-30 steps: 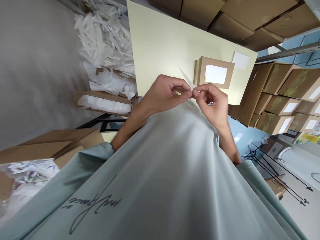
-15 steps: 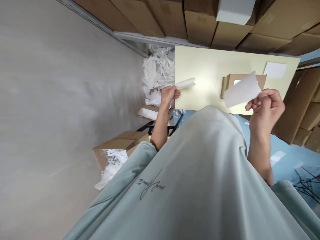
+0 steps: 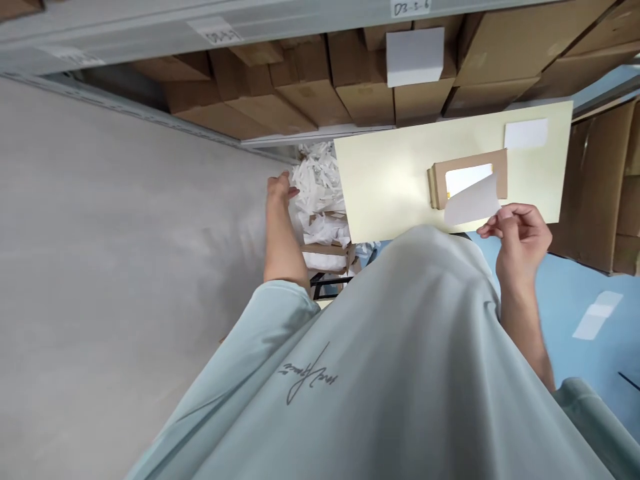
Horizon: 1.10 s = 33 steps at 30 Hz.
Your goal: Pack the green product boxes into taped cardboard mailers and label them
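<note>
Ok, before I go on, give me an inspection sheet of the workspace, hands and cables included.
Surface: pale yellow table, with a white card lying on it.
Things: brown box on the table, bearing a white label; white slip partly overlaps both in view.
Clutter: heap of white strips beside the table's left end.
Hands: right hand pinches the slip; left hand is open by the heap, nothing seen in it.
Cables: nothing seen for certain; thin dark line at right edge, unidentifiable.
Surroundings: shelf with brown cartons behind; blue floor at right.
</note>
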Motion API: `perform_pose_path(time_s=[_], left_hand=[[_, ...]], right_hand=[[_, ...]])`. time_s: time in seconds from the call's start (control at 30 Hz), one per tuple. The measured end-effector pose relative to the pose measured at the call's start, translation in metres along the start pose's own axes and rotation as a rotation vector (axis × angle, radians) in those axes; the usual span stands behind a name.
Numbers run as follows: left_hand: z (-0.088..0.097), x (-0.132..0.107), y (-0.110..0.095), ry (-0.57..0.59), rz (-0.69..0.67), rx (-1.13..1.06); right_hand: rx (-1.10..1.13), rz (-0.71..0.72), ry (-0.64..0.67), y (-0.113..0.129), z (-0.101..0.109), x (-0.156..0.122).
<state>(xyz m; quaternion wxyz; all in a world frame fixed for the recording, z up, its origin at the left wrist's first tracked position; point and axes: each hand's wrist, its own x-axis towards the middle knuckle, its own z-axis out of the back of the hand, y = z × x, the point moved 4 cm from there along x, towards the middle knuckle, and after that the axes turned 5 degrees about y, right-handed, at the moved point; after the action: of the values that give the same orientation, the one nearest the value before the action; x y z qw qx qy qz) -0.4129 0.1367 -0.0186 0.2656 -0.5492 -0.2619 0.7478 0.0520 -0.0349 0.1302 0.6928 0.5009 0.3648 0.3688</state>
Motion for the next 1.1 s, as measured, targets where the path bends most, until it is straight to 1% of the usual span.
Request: perform_pose_path(time_s=[0.03, 0.07, 0.1, 0.13, 0.17, 0.2, 0.23, 0.27, 0.3, 0.33, 0.37, 0.4, 0.43, 0.5, 0.6, 0.67, 0.73, 0.83, 0.9, 0.93, 1.0, 1.1], left_hand=[[-0.016, 0.003, 0.001, -0.069, 0.015, 0.001], [-0.037, 0.001, 0.002, -0.101, 0.014, -0.013], [-0.064, -0.007, 0.003, -0.081, 0.003, -0.040], [-0.094, -0.022, 0.003, 0.002, -0.019, -0.090], [-0.127, -0.043, 0.000, 0.155, -0.056, -0.155], [-0.160, -0.071, -0.003, 0.318, -0.074, -0.197], [-0.189, -0.102, -0.007, 0.458, -0.073, -0.226], [-0.215, -0.134, -0.011, 0.567, -0.073, -0.252], [-0.236, -0.163, -0.017, 0.630, -0.081, -0.280], [-0.253, -0.188, -0.022, 0.653, -0.090, -0.306], [-0.266, -0.207, -0.026, 0.637, -0.100, -0.328], [-0.276, -0.220, -0.028, 0.605, -0.110, -0.342], [-0.284, -0.228, -0.028, 0.564, -0.119, -0.349], [-0.296, -0.232, -0.025, 0.483, -0.133, -0.351], [-0.307, -0.224, -0.017, 0.400, -0.145, -0.350], [-0.313, -0.219, -0.015, 0.361, -0.144, -0.332], [-0.317, -0.217, -0.014, 0.335, -0.137, -0.304], [-0.320, -0.219, -0.015, 0.334, -0.127, -0.295], [-0.321, -0.221, -0.015, 0.354, -0.126, -0.322], [-0.321, -0.222, -0.015, 0.363, -0.127, -0.339], [-0.322, -0.224, -0.013, 0.374, -0.132, -0.366], [-0.326, -0.225, -0.009, 0.366, -0.139, -0.375]], right_hand=[[-0.013, 0.011, -0.029, -0.001, 0.002, 0.002], [-0.039, 0.031, -0.057, -0.002, 0.005, 0.003], [-0.082, 0.060, -0.080, -0.003, 0.008, 0.006], [-0.141, 0.097, -0.093, -0.003, 0.010, 0.008], [-0.212, 0.141, -0.090, -0.003, 0.012, 0.012], [-0.293, 0.187, -0.069, -0.004, 0.013, 0.015], [-0.378, 0.230, -0.028, -0.006, 0.014, 0.019], [-0.457, 0.266, 0.029, -0.009, 0.014, 0.022], [-0.521, 0.292, 0.097, -0.013, 0.013, 0.026], [-0.566, 0.307, 0.170, -0.018, 0.012, 0.029], [-0.593, 0.313, 0.242, -0.024, 0.011, 0.032], [-0.604, 0.313, 0.310, -0.030, 0.010, 0.034], [-0.606, 0.314, 0.370, -0.036, 0.009, 0.037], [-0.605, 0.323, 0.465, -0.046, 0.009, 0.040], [-0.598, 0.350, 0.576, -0.052, 0.014, 0.045], [-0.549, 0.345, 0.640, -0.052, 0.024, 0.053], [-0.454, 0.297, 0.637, -0.052, 0.042, 0.068], [-0.295, 0.169, 0.487, -0.060, 0.076, 0.105], [-0.217, 0.079, 0.424, -0.072, 0.092, 0.132], [-0.185, 0.036, 0.429, -0.079, 0.096, 0.143], [-0.128, -0.050, 0.492, -0.094, 0.098, 0.160], [-0.071, -0.171, 0.615, -0.111, 0.095, 0.173]])
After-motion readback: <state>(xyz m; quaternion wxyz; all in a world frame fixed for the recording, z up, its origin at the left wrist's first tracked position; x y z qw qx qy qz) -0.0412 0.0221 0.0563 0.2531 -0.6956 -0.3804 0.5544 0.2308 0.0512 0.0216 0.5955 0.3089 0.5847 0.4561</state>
